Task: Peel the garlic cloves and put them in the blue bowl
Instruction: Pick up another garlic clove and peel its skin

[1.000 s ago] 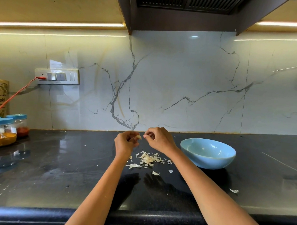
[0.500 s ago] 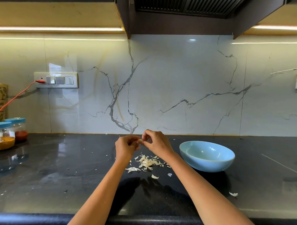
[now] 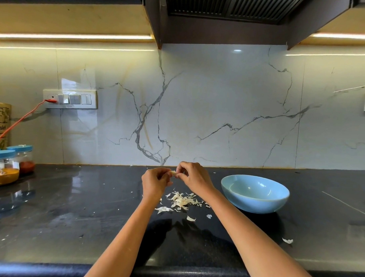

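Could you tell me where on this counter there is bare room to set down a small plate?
Bare counter lies between the jars on the left and the left hand, and right of the blue bowl, save one stray flake. It is crowded under both hands, where the peel pile spreads up to the bowl.

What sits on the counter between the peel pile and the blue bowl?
In the head view, only a few loose skin scraps lie on the dark counter between the peel pile and the blue bowl.
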